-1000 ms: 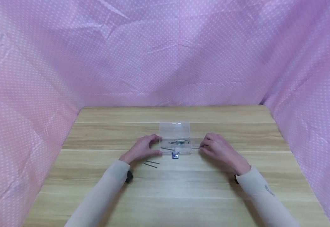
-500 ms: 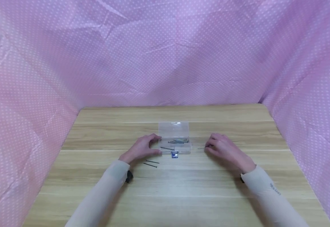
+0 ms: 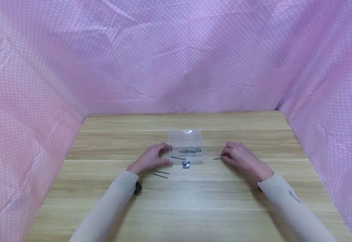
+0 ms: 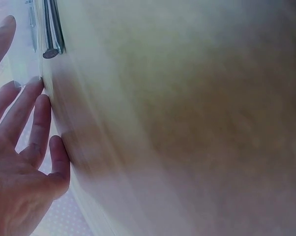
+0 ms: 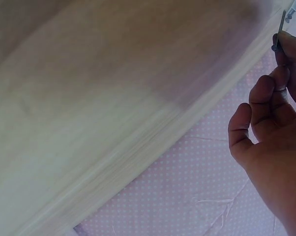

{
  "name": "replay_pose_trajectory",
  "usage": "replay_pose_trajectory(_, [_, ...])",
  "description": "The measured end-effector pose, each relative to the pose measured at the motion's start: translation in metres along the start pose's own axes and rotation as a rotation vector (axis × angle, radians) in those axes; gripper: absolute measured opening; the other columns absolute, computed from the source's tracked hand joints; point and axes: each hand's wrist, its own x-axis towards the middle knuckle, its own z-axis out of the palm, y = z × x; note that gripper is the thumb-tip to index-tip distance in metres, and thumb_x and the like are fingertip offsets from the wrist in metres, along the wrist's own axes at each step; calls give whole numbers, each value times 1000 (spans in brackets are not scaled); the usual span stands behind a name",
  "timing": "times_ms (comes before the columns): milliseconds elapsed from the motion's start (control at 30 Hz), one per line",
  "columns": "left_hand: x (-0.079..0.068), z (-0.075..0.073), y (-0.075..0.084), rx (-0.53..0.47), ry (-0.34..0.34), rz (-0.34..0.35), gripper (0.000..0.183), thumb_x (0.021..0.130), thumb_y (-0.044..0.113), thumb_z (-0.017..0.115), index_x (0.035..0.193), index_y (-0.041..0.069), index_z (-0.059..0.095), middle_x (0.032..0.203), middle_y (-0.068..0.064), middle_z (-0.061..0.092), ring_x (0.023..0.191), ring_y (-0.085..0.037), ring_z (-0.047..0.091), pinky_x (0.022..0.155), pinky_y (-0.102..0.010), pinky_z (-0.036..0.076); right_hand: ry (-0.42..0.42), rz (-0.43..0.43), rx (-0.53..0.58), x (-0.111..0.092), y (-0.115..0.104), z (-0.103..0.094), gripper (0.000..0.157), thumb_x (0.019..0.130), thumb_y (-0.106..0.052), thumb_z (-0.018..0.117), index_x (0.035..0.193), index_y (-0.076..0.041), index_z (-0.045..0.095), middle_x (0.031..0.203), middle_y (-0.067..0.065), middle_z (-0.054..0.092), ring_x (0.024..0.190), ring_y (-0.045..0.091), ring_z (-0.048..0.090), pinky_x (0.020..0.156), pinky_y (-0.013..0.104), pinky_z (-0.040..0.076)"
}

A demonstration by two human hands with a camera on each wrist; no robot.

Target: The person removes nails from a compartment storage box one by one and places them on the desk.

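A clear plastic box stands mid-table, its lid folded back behind it. Several nails lie in its rear part, and another nail lies nearer the front. My left hand holds the box by its left end, thumb at the front corner and a fingertip at the back. To the right of the box, apart from it, my right hand pinches a single nail between thumb and finger. That nail also shows in the right wrist view, its head by the fingertips.
Two loose nails lie on the wooden table, in front of my left hand. A small blue latch juts from the box's front. Pink dotted cloth hangs around the back and sides.
My right hand has shifted a little to the right, away from the box, with the nail in its fingers turning slightly. The left hand and box stay put.
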Motion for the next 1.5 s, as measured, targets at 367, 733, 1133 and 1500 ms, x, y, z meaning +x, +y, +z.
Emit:
replay_pose_trajectory(367, [-1, -1, 2, -36, -7, -25, 66, 83, 38, 87, 141, 21, 60, 139, -3, 63, 130, -25, 56, 113, -52, 42, -36, 26, -4, 1, 1, 2, 5, 91, -10, 79, 92, -13, 76, 93, -1, 66, 90, 23, 63, 82, 47, 54])
replay_pose_trajectory(733, [1, -1, 2, -47, -13, -35, 67, 82, 38, 88, 141, 21, 60, 139, -4, 63, 128, -26, 57, 112, -51, 43, -61, 104, 69, -1, 2, -1, 10, 93, -18, 78, 100, -11, 76, 98, 0, 67, 92, 21, 63, 84, 45, 55])
replay_pose_trajectory(1133, [0, -2, 4, -44, -12, -45, 67, 84, 35, 88, 143, 19, 59, 141, -5, 62, 130, -26, 56, 113, -49, 43, 212, 143, 186, -4, -11, -9, 8, 94, -7, 75, 101, -5, 73, 100, 8, 71, 92, 27, 68, 84, 49, 57])
replay_pose_trajectory(1500, [0, -2, 6, -59, -17, -66, 68, 85, 33, 87, 145, 19, 58, 146, -4, 60, 135, -25, 54, 115, -48, 41, 385, 71, 251, 12, -39, -4, 13, 87, 2, 80, 97, -6, 77, 96, 5, 72, 91, 24, 67, 81, 46, 57])
